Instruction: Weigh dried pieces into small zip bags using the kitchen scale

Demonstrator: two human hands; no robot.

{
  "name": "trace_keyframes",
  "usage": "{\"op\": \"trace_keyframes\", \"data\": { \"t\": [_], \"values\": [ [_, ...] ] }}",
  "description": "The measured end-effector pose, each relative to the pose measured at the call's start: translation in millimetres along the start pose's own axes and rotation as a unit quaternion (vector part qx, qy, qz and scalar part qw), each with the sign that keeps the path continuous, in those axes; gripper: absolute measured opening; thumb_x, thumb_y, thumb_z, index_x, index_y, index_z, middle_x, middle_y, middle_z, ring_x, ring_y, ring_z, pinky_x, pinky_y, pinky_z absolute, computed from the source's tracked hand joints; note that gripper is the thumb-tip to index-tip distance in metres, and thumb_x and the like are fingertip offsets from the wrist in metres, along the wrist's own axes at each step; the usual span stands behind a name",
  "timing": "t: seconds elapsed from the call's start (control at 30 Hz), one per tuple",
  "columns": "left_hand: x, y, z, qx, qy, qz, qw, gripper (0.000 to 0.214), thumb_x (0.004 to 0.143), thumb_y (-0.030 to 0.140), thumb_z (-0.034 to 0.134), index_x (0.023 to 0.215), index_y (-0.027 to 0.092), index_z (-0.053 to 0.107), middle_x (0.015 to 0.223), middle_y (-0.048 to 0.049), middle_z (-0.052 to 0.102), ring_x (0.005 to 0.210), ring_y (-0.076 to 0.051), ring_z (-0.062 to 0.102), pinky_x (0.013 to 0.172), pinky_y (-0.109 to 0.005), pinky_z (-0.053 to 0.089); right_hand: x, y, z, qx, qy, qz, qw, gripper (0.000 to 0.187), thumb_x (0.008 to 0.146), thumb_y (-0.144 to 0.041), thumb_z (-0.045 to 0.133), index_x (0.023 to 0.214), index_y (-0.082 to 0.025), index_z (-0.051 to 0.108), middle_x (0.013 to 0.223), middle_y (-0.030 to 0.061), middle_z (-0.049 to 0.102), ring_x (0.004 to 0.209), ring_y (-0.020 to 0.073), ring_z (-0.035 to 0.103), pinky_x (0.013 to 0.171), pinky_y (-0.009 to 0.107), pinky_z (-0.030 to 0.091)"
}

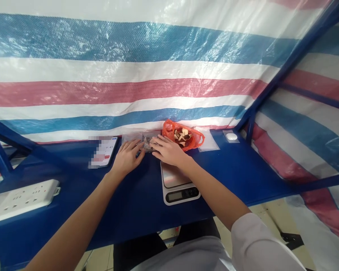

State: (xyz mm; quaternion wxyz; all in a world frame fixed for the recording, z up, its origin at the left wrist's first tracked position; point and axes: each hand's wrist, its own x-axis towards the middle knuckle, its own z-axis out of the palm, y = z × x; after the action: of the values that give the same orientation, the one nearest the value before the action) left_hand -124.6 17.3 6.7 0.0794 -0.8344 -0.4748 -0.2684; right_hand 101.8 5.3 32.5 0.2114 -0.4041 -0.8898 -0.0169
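Watching from afar, I saw the left hand (127, 158) and right hand (168, 149) spread, fingers pressing a clear plastic bag (148, 137) between them, with a red bag of dried slices (183, 135) at one o'clock. Pressing too hard could split the thin plastic, spilling onto the blue surface (135, 205).

the left hand (127, 158) and right hand (168, 150) rest on a clear plastic bag (142, 141), beside an orange bag of dried slices (182, 135), above a digital kitchen scale (176, 186).
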Motion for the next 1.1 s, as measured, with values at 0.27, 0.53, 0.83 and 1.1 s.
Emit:
{"op": "trace_keyframes", "data": {
  "t": [0.27,0.53,0.83,1.1],
  "values": [
    [-14.4,52.6,16.5,-0.005,-0.017,-0.009,1.000,0.045,0.100,0.041,0.041,0.133,0.022,0.064,0.136,-0.0114,0.067,0.134,-0.030,0.056,0.117,-0.050,0.039,-74.9,23.2,-28.7,0.032,0.054,0.075,0.995,0.039,0.101,-0.033,0.049,0.135,-0.020,0.066,0.147,0.0075,0.059,0.145,0.0240,0.045,0.122,0.039,0.037],
    [-29.5,65.0,29.6,0.005,-0.045,-0.035,0.998,0.046,0.098,0.038,0.040,0.131,0.018,0.066,0.137,-0.0144,0.066,0.131,-0.030,0.058,0.115,-0.050,0.041,-147.4,75.9,-29.8,0.042,0.134,0.250,0.958,0.034,0.101,-0.033,0.047,0.123,-0.025,0.071,0.130,0.0056,0.070,0.121,0.0211,0.065,0.104,0.035,0.053],
    [-28.0,67.1,35.2,0.000,-0.092,-0.034,0.995,0.050,0.097,0.036,0.041,0.140,0.020,0.060,0.148,-0.0153,0.056,0.141,-0.033,0.049,0.119,-0.057,0.035,-149.8,118.9,-6.8,-0.025,0.050,0.285,0.957,0.041,0.096,-0.028,0.053,0.134,-0.020,0.064,0.151,0.0112,0.054,0.144,0.0297,0.045,0.118,0.048,0.040],
    [-31.6,70.1,36.2,0.037,-0.153,-0.065,0.985,0.054,0.101,0.039,0.037,0.148,0.018,0.053,0.160,-0.0137,0.041,0.151,-0.035,0.034,0.122,-0.059,0.026,-152.3,117.8,0.0,-0.038,-0.011,0.297,0.954,0.046,0.102,-0.033,0.043,0.144,-0.020,0.057,0.153,0.0110,0.052,0.145,0.0296,0.045,0.121,0.049,0.034]
  ]
}}
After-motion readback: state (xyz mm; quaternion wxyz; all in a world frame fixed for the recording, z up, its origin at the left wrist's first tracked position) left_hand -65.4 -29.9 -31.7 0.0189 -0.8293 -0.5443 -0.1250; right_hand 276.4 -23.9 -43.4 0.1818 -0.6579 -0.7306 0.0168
